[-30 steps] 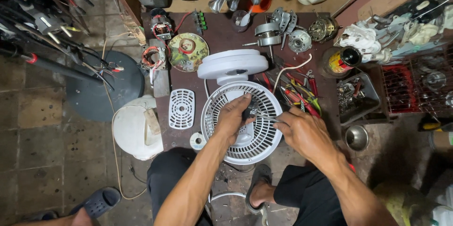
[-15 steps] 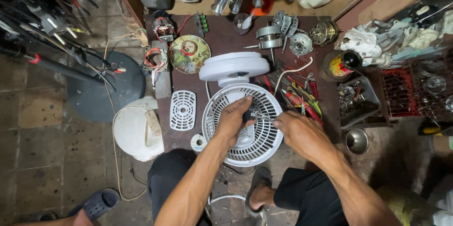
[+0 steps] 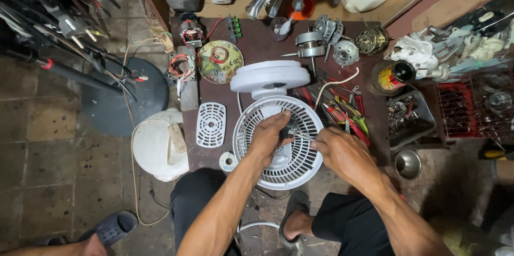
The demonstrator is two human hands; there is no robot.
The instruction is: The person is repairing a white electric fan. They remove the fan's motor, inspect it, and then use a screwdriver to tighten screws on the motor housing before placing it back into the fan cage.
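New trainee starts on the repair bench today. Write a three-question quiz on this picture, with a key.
1. True or false: both hands are at the white round fan grille.
2. Which lies just left of the grille? A) small white rectangular vent cover B) metal bowl C) dark bottle
3. Fill in: the left hand rests on the grille's ____.

Key: 1 true, with the right hand at its right side, pinching a thin tool I cannot identify; 2 A; 3 centre.

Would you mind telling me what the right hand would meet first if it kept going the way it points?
Probably the left hand, just ahead of the right hand over the white fan grille; depth is unclear.
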